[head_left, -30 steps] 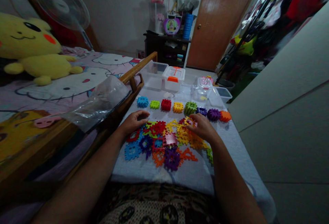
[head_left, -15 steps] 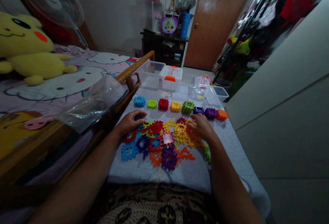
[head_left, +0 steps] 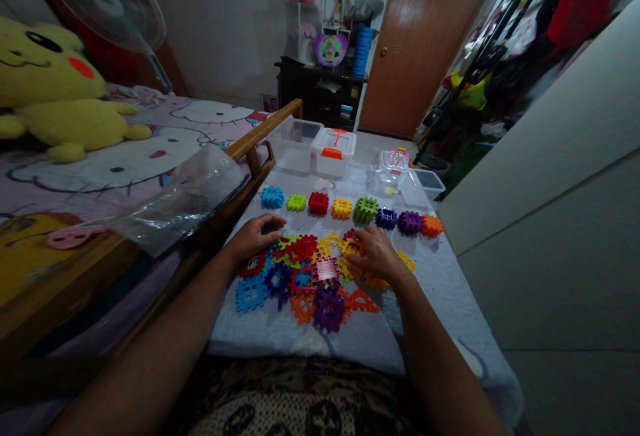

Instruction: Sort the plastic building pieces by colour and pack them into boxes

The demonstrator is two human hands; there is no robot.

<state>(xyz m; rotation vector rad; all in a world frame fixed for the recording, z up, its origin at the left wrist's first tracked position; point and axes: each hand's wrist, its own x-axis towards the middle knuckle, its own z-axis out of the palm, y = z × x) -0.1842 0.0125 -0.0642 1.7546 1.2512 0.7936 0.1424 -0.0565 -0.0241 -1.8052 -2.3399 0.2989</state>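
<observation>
A pile of colourful plastic interlocking pieces lies on the cloth-covered table. My left hand rests at the pile's left edge, fingers loosely curved with a gap to the thumb, holding nothing visible. Over the yellow pieces on the right side is my right hand, thumb and fingers apart; its fingertips reach the pieces, and the palm hides some of them. Beyond both hands runs a row of colour-sorted stacks, among them a blue stack, a red stack and a green stack.
Clear plastic boxes stand at the table's far end, one with an orange-handled lid. To the left, a wooden rail borders a bed with a yellow plush toy and a clear plastic bag. A pale cabinet flanks the right.
My right hand has shifted left and a little toward me, from near the dark blue stack onto the yellow pieces. My left hand stays where it was.
</observation>
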